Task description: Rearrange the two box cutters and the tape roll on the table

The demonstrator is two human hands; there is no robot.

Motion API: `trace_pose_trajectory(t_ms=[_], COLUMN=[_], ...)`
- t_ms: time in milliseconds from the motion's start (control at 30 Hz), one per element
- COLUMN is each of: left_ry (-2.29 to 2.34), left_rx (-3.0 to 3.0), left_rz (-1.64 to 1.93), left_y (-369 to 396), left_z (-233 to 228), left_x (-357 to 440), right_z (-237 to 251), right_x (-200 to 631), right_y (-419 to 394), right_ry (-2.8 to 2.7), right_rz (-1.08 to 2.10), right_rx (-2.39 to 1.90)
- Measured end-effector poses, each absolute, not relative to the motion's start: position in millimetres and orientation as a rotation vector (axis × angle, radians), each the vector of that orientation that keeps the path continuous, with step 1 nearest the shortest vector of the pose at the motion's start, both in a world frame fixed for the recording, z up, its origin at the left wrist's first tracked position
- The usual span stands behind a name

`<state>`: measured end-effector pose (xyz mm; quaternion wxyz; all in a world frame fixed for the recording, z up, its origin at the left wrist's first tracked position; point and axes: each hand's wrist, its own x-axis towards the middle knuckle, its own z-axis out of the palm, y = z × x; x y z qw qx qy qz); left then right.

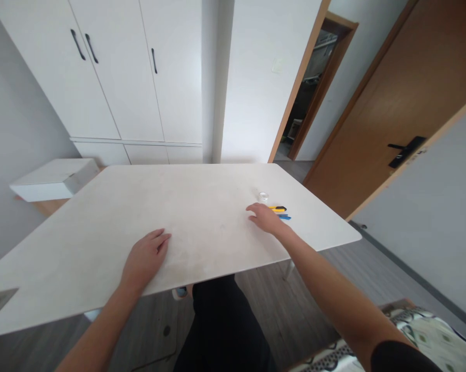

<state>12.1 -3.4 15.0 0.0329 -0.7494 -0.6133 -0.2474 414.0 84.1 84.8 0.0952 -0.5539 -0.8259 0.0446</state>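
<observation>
Yellow knife point(278, 208) and blue knife point(284, 217) lying left-right, just beside empty, loosely spread right hand point(264, 218); left hand point(145, 257) flat, spread on table point(101, 217)

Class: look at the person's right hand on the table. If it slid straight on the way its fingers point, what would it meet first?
The right hand points up-left across the table. That line looks free of objects to the far edge, though depth is uncertain.
</observation>
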Motion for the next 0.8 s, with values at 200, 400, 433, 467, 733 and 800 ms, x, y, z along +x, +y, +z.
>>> trace_pose_trajectory(t_ms=[200, 400, 433, 467, 733, 800], left_ry=[-1.893, -1.924, -1.929, -1.933, -1.959, -1.959], left_rx=[-2.317, -2.325, -2.326, -2.327, -2.345, -2.342], left_rz=[-0.742, -0.759, -0.762, -0.763, -0.757, -0.763], left_y=[-4, -2, -2, -1, -1, -2], left_z=[15, 9, 8, 6, 3, 4], left_x=[9, 4, 3, 2, 0, 2], right_z=[56, 34, 34, 34, 34, 34], right_x=[325, 323, 324, 325, 323, 323], right_y=[79, 71, 71, 72, 74, 74], right_ry=[-2.564, -2.489, -2.488, -2.489, -2.488, -2.49], right_rz=[0.157, 0.083, 0.089, 0.099, 0.161, 0.158], right_rx=[-1.216, -1.228, -1.228, -1.229, -1.245, -1.244])
